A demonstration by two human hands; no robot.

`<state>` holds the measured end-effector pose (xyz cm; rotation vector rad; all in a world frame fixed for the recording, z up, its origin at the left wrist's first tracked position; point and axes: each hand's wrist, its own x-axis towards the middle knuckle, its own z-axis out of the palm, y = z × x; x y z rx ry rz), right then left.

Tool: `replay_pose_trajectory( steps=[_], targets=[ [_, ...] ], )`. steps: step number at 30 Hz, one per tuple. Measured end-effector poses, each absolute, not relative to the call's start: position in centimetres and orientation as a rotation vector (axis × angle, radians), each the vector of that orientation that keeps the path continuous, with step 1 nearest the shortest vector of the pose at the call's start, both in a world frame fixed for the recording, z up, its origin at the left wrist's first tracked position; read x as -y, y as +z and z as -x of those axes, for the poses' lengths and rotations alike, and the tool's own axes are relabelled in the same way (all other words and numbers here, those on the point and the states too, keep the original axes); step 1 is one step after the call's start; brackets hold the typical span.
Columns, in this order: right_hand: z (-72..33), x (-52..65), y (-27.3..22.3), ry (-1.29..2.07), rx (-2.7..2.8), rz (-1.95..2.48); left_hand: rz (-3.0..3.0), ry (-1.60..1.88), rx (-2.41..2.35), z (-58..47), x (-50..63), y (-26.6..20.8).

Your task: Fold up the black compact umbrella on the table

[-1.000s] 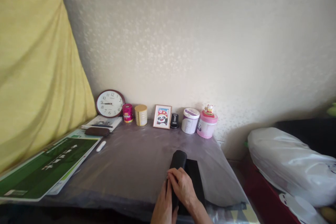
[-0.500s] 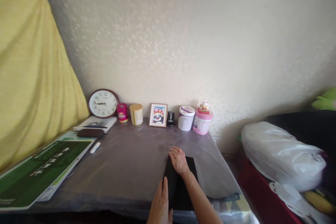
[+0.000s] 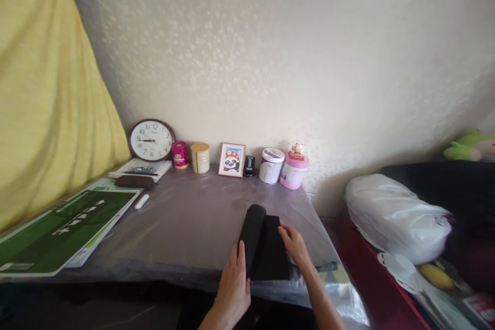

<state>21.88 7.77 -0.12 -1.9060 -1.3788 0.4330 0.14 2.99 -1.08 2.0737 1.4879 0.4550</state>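
Observation:
A black sheet of soft, cloth-like material lies at the front edge of the table, its left part bulging up into a rounded fold and its right part flat. My left hand is closed along the left side of that fold, thumb on the near side. My right hand grips the flat part's right edge between thumb and fingers. What kind of article the sheet is cannot be made out.
A plastic-covered table spans the front. Along the wall stand a clock, tins, a framed panda picture and tubs. A green book and a white pen-like object lie left; a white plastic bag sits right.
The black sheet was lying flat under my right hand; its left part is now raised in a rounded fold. My right hand has moved from its top to its right edge.

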Motion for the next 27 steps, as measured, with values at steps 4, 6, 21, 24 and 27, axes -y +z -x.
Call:
replay_pose_trajectory(
  steps=[4, 6, 21, 24, 27],
  targets=[
    [-20.3, -7.3, 0.6, 0.494, 1.408, 1.905, -2.103, 0.409, -1.481, 0.2, -3.0, -0.6],
    [-19.8, -7.4, 1.1, 0.552, 1.401, 1.885, -2.097, 0.403, -1.477, 0.4, -3.1, -0.5],
    [-13.1, -11.3, 1.7, 0.687, 1.317, 1.816, -2.153, 0.306, -1.514, 0.1, -3.1, -0.7],
    [-12.3, -11.7, 1.2, 0.676, 1.336, 1.839, -2.157, 0.283, -1.542, 0.1, -3.2, -0.8],
    [-11.7, -11.8, 0.9, 0.705, 1.378, 1.846, -2.202, 0.299, -1.566, 0.2, -3.4, -1.0]
  ],
)
